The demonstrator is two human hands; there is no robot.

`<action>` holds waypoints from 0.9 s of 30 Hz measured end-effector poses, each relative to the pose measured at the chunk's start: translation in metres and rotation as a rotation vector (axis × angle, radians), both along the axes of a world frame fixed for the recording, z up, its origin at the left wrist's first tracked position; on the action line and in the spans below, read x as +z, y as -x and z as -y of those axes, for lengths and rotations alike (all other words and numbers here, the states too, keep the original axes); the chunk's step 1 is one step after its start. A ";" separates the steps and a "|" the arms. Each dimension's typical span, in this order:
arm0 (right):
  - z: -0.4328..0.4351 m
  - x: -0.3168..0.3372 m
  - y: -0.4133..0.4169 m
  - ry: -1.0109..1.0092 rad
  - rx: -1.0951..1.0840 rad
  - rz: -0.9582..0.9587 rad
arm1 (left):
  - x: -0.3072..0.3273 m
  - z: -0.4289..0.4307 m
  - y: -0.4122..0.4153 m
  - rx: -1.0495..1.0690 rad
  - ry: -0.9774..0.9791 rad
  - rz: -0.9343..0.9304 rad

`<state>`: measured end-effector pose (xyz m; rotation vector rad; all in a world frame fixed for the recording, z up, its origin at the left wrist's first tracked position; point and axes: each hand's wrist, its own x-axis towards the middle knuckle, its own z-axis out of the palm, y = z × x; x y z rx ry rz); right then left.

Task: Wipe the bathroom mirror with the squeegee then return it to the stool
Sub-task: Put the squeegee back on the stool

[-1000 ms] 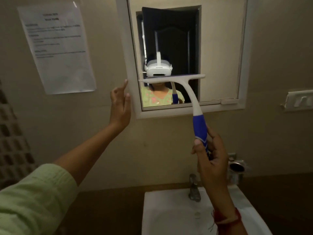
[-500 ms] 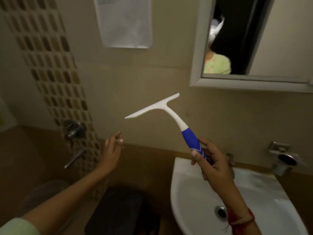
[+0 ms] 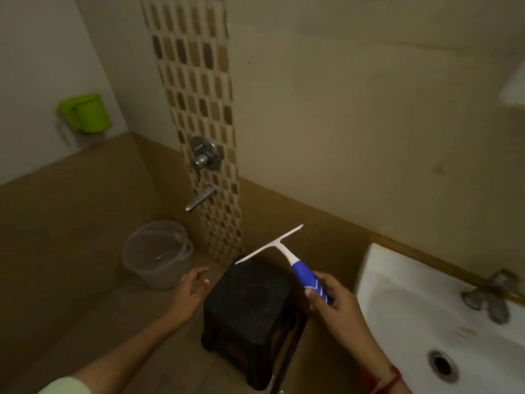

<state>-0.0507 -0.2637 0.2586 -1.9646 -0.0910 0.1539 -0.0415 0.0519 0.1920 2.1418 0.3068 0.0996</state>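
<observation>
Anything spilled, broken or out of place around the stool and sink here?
Nothing stands out. The right hand grips the squeegee by its blue handle over the black stool. The left hand hangs open beside it. The bucket stands upright on the floor; the sink shows no damage.

A translucent plastic bucket point(image 3: 142, 268) stands on the floor in the corner, right below a chrome spout point(image 3: 200, 197) that sticks out of a vertical strip of brown and beige mosaic tile point(image 3: 196, 81). Above the spout on the same strip sits a round mixer knob point(image 3: 205, 153). On the left wall hangs a bright green mug point(image 3: 88, 113). To the right is a white washbasin point(image 3: 397, 294) with a metal tap point(image 3: 488, 297) and an open drain point(image 3: 443, 365).
</observation>
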 end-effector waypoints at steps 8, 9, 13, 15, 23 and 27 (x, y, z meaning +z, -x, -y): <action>-0.062 -0.113 -0.024 -0.145 -0.093 -0.393 | -0.068 -0.024 -0.016 -0.065 -0.106 -0.116; -0.069 -0.128 -0.026 -0.150 -0.106 -0.447 | -0.078 -0.024 -0.020 -0.076 -0.116 -0.129; -0.093 -0.186 -0.041 -0.152 -0.133 -0.552 | -0.118 -0.021 -0.033 -0.114 -0.143 -0.171; -0.103 -0.214 -0.053 -0.145 -0.149 -0.567 | -0.139 -0.018 -0.035 -0.117 -0.143 -0.184; -0.138 -0.314 -0.105 0.068 -0.164 -0.407 | -0.219 0.000 -0.026 -0.044 -0.046 -0.141; -0.154 -0.352 -0.122 0.079 -0.216 -0.355 | -0.245 0.000 -0.032 -0.011 -0.049 -0.077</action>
